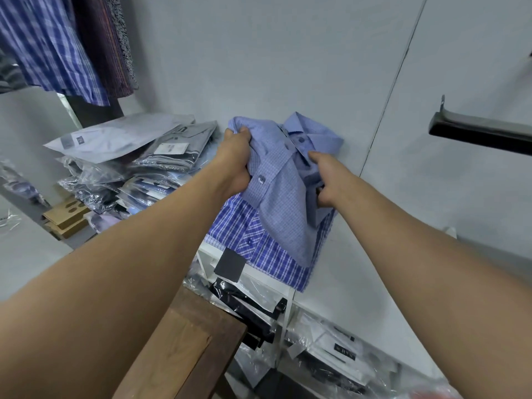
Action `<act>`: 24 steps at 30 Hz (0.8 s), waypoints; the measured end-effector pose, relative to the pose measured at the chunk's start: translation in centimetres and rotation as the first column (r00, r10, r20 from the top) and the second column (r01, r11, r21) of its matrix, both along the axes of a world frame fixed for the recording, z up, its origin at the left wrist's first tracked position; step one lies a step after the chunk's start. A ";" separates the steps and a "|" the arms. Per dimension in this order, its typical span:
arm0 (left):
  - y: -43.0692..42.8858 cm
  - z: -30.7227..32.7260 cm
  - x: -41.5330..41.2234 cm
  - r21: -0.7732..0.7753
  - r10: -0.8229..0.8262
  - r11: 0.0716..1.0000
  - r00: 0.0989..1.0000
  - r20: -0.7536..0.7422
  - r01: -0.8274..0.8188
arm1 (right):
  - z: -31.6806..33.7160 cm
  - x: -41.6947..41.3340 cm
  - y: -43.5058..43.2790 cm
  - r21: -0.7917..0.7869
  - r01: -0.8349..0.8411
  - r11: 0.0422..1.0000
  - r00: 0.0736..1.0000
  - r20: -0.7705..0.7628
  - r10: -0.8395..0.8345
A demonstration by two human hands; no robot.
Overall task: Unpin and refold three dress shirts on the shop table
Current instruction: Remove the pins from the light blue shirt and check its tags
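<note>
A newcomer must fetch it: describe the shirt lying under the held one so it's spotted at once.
On the white shelf by the grey wall, right of the bagged shirt pile, the plaid shirt lies beneath the pale shirt in the grip of left hand and right hand. Only it shows bold plaid stripes, a dark tag by its front edge.

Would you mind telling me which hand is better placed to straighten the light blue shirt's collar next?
Probably right. The right hand grips the light blue shirt just below its collar, while the left hand holds bunched fabric at its other side.
</note>
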State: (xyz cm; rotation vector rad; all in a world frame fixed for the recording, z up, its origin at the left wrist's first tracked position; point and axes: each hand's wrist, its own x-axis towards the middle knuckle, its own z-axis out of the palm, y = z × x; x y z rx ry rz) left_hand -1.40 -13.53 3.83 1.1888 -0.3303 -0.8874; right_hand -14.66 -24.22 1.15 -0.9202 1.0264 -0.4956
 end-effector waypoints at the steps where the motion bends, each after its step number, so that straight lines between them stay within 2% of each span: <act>1: -0.1 0.2 0.1 -0.028 0.000 1.000 1.000 -0.029 -0.001 | 0.1 0.1 0.1 0.003 -0.006 1.000 1.000 0.010 0.006; 7: 0.1 1.6 -0.7 -0.176 -0.112 0.980 0.984 -0.136 0.087 | 0.9 0.9 0.1 0.000 0.014 1.000 0.974 0.225 -0.013; 10: 0.9 1.8 -0.6 -0.231 -0.221 0.955 0.965 -0.140 0.185 | 1.5 1.9 0.4 -0.070 0.005 0.998 0.943 0.331 0.018; 12: 1.9 1.8 -0.5 -0.216 -0.215 0.957 0.972 -0.091 0.192 | 2.0 2.5 0.8 -0.115 -0.015 0.993 0.924 0.377 0.058; 14: 3.0 1.9 0.1 -0.180 -0.125 0.977 0.992 -0.029 0.118 | 2.3 3.2 1.2 -0.144 -0.034 0.989 0.913 0.399 0.089; 17: 5.4 2.1 1.7 -0.073 0.147 0.987 0.985 0.090 -0.141 | 2.6 4.6 2.6 -0.193 -0.026 0.981 0.930 0.356 0.095; 20: 8.6 1.9 3.4 0.061 0.363 0.919 0.895 0.259 -0.391 | 2.5 7.1 4.5 -0.383 0.046 0.922 0.955 0.288 0.072; 22: 11.0 1.2 4.6 0.233 0.383 0.857 0.870 0.311 -0.460 | 2.9 8.6 6.2 -0.499 0.084 0.863 0.956 0.283 0.071; 24: 13.8 0.3 5.9 0.434 0.328 0.795 0.902 0.280 -0.424 | 3.4 10.1 8.2 -0.571 0.082 0.817 0.950 0.293 0.110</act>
